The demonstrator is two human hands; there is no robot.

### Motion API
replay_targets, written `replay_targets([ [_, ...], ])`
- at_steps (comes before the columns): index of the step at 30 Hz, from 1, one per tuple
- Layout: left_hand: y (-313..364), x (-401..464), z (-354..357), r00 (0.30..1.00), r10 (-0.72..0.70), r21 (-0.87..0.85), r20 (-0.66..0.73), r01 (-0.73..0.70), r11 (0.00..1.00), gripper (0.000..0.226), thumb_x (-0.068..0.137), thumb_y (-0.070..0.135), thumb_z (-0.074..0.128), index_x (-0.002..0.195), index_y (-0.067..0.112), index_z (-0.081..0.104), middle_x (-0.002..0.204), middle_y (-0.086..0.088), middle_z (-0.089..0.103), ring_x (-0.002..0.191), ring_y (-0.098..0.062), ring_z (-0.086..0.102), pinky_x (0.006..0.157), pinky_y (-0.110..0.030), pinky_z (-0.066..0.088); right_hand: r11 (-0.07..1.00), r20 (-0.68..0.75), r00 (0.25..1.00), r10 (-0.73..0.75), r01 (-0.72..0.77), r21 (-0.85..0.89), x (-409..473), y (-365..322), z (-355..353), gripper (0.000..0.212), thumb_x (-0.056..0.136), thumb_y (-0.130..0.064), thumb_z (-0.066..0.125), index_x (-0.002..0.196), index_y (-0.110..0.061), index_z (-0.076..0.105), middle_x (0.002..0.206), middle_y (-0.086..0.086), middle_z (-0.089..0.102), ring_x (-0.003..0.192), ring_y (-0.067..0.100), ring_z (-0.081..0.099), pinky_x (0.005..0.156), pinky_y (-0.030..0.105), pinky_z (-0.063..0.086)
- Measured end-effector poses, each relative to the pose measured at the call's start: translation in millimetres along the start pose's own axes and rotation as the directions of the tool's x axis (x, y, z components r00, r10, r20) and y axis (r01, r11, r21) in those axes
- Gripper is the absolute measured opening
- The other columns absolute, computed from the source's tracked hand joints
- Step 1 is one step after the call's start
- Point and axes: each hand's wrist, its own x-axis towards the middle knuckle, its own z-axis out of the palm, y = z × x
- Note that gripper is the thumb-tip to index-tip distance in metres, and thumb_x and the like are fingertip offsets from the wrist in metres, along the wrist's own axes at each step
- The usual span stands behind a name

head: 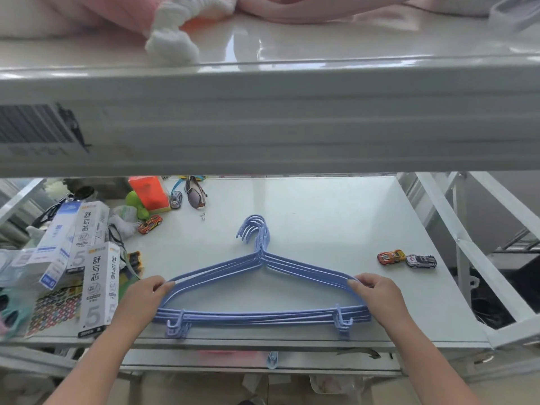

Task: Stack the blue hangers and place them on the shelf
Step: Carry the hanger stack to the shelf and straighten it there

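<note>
1. I can't count the stacked blue plastic hangers [260, 287]; their arms overlap and merge between my hands.
2. My left hand [146, 290] covers the stack's left shoulder, and my right hand [377, 290] covers the right one.
3. Far above my hands, the grey upper shelf's front edge [263, 118] is blurred and hides the back of the white shelf surface [321, 217].
4. Left of my left hand, the small print on the white cartons [99, 285] is unreadable.
5. The pink fabric [292, 7] on top is cut off by the frame.
</note>
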Motion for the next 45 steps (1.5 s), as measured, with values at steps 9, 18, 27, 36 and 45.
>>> replay_targets([
  [9, 0, 4, -4, 0.992, -0.037, -0.098, 0.123, 0.049, 0.994, 0.016, 0.082, 0.029, 0.073, 0.072, 0.018, 0.066, 0.067, -0.004, 0.063, 0.065, -0.018, 0.056, 0.06, -0.028, 0.038, 0.992, 0.108, 0.992, 0.067, -0.078, 0.096, 3, -1, -1, 0.004, 0.082, -0.025, 0.075, 0.085, -0.022, 0.075, 0.084, 0.0, 0.074, 0.083, 0.017, 0.066, 0.069, 0.029, 0.047],
  [18, -8, 10, 6, 1.0, -0.021, -0.054, 0.014, 0.021, 0.998, 0.027, 0.086, 0.024, 0.065, 0.065, 0.007, 0.063, 0.063, -0.019, 0.058, 0.06, -0.03, 0.054, 0.055, -0.03, 0.029, 0.979, 0.042, 0.991, 0.131, -0.136, 0.152, 4, 3, 7, 0.015, 0.086, -0.025, 0.07, 0.078, -0.012, 0.073, 0.069, 0.007, 0.061, 0.067, 0.02, 0.052, 0.06, 0.032, 0.039],
  [27, 1, 5, 1, 0.995, -0.047, -0.159, 0.09, 0.061, 0.985, 0.036, 0.092, 0.035, 0.058, 0.06, 0.019, 0.053, 0.06, -0.004, 0.05, 0.058, -0.022, 0.047, 0.057, -0.03, 0.029, 0.968, 0.139, 0.985, 0.099, -0.127, 0.217, -2, 4, 5, 0.011, 0.083, -0.027, 0.074, 0.091, -0.021, 0.071, 0.088, 0.005, 0.072, 0.084, 0.023, 0.064, 0.07, 0.034, 0.047],
  [36, 4, -32, 7, 0.992, 0.011, -0.442, 0.129, 0.048, 0.896, 0.028, 0.091, 0.032, 0.06, 0.118, 0.029, 0.057, 0.117, 0.004, 0.061, 0.112, -0.02, 0.056, 0.085, -0.033, 0.042, 0.959, 0.204, 0.978, 0.049, -0.103, 0.263, 0, 14, 5, 0.047, 0.085, -0.017, 0.072, 0.128, -0.021, 0.054, 0.125, -0.001, 0.061, 0.11, 0.011, 0.059, 0.083, 0.027, 0.047],
  [45, 25, -41, 1, 0.862, 0.505, 0.13, 0.034, -0.505, 0.853, 0.078, 0.071, 0.069, 0.053, 0.137, 0.027, 0.048, 0.137, 0.016, 0.047, 0.131, -0.004, 0.036, 0.112, -0.026, 0.028, 0.703, 0.33, 0.823, -0.462, 0.567, -0.429, -39, -29, 23, 0.073, 0.076, -0.061, 0.064, 0.141, -0.032, 0.044, 0.135, -0.016, 0.053, 0.127, 0.006, 0.043, 0.107, 0.024, 0.03],
])
